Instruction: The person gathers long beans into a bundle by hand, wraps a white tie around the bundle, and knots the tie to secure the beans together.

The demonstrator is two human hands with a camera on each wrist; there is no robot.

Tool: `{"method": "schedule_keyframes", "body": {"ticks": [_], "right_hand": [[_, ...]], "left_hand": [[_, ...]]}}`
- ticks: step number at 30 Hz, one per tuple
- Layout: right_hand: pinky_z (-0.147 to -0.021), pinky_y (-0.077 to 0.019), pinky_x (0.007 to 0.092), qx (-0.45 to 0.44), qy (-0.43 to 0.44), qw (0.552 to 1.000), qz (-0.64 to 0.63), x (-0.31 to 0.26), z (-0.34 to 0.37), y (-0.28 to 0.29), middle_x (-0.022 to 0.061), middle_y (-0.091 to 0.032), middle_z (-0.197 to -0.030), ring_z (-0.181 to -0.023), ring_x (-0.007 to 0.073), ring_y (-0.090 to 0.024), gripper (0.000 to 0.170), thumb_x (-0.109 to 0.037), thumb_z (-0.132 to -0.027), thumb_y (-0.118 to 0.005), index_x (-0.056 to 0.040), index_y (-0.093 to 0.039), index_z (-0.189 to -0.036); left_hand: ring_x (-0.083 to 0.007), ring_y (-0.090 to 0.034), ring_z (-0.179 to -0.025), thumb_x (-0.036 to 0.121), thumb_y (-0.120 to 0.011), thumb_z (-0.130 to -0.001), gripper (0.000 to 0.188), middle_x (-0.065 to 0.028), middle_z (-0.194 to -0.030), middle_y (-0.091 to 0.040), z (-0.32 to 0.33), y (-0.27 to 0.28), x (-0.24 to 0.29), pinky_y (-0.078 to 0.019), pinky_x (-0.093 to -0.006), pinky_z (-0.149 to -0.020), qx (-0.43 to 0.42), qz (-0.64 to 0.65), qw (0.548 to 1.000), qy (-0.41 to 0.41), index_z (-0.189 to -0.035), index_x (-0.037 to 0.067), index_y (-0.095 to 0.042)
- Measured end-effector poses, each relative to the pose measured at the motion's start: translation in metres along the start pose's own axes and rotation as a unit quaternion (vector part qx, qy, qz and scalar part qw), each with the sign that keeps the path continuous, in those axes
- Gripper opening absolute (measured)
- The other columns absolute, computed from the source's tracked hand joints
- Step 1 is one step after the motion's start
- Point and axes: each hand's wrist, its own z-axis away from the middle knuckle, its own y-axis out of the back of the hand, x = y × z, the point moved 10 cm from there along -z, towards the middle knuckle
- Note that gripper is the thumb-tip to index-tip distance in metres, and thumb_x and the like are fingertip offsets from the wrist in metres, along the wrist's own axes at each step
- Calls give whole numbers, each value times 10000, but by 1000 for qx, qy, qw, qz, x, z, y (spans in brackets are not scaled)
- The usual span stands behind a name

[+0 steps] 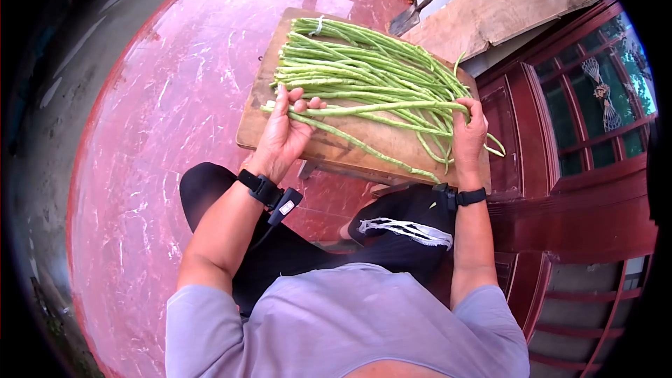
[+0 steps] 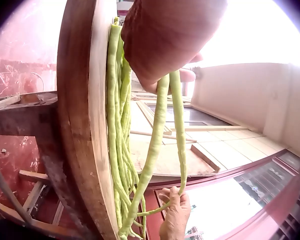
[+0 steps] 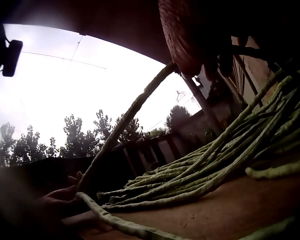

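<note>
Beans [image 2: 156,132], two, gripped in curled left hand [image 1: 285,133]; one also pinched by right hand [image 1: 472,134]; just beyond left, uncountable bean pile [image 1: 364,63].

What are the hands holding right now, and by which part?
The left hand grips two long green beans near one end; the right hand pinches one of those two farther along, toward its other end.
</note>
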Motion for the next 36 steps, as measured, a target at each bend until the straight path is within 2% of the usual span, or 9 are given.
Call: {"method": "schedule_keyframes", "body": {"ticks": [3,6,11,14,21,22,26,31,36], "right_hand": [[-701,-491,278,64,-64,969,-231,-11,-10,17,30,-658,-885,-834,105,-632,239,-25,-818,-699,-64,-620,-1040],[-645,-486,255,15,-76,986,-149,-24,-25,31,7,-643,-810,-783,53,-612,261,-39,-803,-727,-92,-636,-1042],[-637,-510,312,11,132,988,78,-96,-47,61,16,-653,-801,-741,204,-645,286,-56,-728,-752,-153,-667,-982],[-636,-503,317,32,180,978,102,-107,-54,68,9,-651,-806,-766,197,-646,279,-71,-727,-768,-161,-665,-970],[-653,-488,318,-108,-200,973,-42,76,-62,-24,6,-685,-802,-742,137,-650,332,-232,-750,-802,-117,-671,-1033],[-646,-482,314,-85,-192,977,-36,76,-62,-22,-4,-669,-777,-721,123,-633,330,-224,-752,-800,-118,-672,-1037],[-603,-440,301,39,-84,995,-49,6,-85,25,-26,-492,-665,-613,115,-497,291,-123,-780,-767,-121,-677,-1057],[-545,-450,298,176,279,938,101,-124,-84,86,-3,-523,-753,-610,138,-518,277,-149,-761,-812,-161,-683,-1007],[-567,-465,312,214,336,907,138,-138,-86,104,10,-552,-758,-650,167,-570,241,-147,-774,-793,-154,-672,-983]], "left_hand": [[-251,-639,-970,390,-516,-995,349,11,-595,-461,2,-1,-3,-446,-477,-1064,3,3,1000,4,-974,47,-577],[-259,-645,-984,399,-521,-991,362,17,-576,-429,-4,1,0,-450,-481,-1055,4,5,1000,1,-995,39,-565],[-214,-617,-767,410,-531,-985,367,17,-570,-441,-10,10,4,-437,-462,-1062,-34,9,999,10,-1009,44,-541],[-183,-570,-684,409,-527,-988,366,23,-556,-422,-9,7,0,-426,-451,-1073,-26,16,999,15,-1015,44,-535],[-170,-527,-687,372,-530,-994,346,33,-560,-381,-2,0,-2,-450,-438,-1053,-8,25,1000,12,-969,30,-573],[-169,-526,-682,372,-533,-993,344,34,-561,-381,1,3,0,-446,-441,-1060,5,19,1000,11,-968,30,-563],[-178,-541,-652,400,-541,-982,362,16,-551,-421,-9,15,-5,-444,-490,-1057,-2,-12,1000,17,-975,38,-526],[-115,-494,-624,239,-602,-978,211,49,-577,-405,-10,8,1,-467,-389,-1022,-47,3,999,14,-883,53,-569],[-142,-546,-737,141,-559,-993,128,18,-678,-493,0,-9,-2,-445,-412,-1051,-62,19,997,38,-1021,17,-575]]}}
